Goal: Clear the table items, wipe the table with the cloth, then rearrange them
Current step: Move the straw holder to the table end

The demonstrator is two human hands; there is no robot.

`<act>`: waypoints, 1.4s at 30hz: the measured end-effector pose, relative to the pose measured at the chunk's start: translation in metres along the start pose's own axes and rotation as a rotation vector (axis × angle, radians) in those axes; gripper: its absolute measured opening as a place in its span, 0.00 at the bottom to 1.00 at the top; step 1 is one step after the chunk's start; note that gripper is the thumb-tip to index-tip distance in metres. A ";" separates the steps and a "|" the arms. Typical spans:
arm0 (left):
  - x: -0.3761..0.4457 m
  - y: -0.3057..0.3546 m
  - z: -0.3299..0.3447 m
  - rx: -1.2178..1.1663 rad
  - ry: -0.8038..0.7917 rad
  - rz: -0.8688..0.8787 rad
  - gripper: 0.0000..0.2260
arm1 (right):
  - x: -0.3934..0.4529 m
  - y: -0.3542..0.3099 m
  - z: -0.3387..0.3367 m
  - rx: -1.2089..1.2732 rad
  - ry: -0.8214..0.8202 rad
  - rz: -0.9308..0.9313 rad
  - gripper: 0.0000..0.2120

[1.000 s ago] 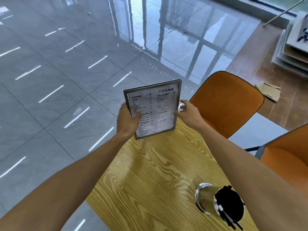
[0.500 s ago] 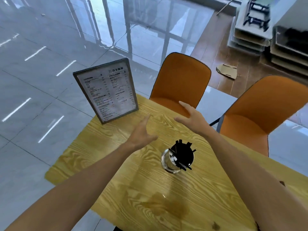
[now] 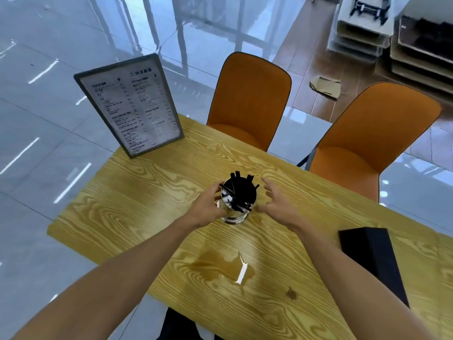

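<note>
Both hands [image 3: 245, 207] have dropped around the upright straw glass [image 3: 234, 204].

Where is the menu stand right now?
The menu stand stands upright at the table's far left corner, left of the nearer orange chair.

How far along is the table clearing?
Early. The framed menu stand sits at the far corner, released. Both hands close on the glass jar of black stirrers: left hand touching, right hand open beside it. The black box and brown spill remain; no wiping yet.
</note>
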State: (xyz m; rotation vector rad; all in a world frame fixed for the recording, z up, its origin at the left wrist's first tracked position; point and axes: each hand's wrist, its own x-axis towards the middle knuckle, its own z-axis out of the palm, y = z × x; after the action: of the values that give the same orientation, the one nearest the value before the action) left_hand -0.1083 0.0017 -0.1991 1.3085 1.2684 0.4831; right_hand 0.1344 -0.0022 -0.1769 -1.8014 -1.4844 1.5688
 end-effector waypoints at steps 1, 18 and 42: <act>-0.001 -0.001 0.002 -0.020 0.020 0.007 0.39 | -0.002 0.001 0.006 0.039 -0.029 0.007 0.48; -0.034 -0.014 -0.114 -0.215 0.341 0.002 0.31 | 0.061 -0.113 0.113 0.140 -0.194 -0.163 0.37; -0.072 -0.095 -0.317 -0.176 0.677 -0.069 0.31 | 0.186 -0.237 0.302 -0.007 -0.372 -0.245 0.36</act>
State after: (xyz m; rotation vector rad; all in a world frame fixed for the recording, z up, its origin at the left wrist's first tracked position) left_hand -0.4426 0.0511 -0.1830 0.9739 1.7668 1.0193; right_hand -0.2676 0.1390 -0.1928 -1.3151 -1.7932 1.8362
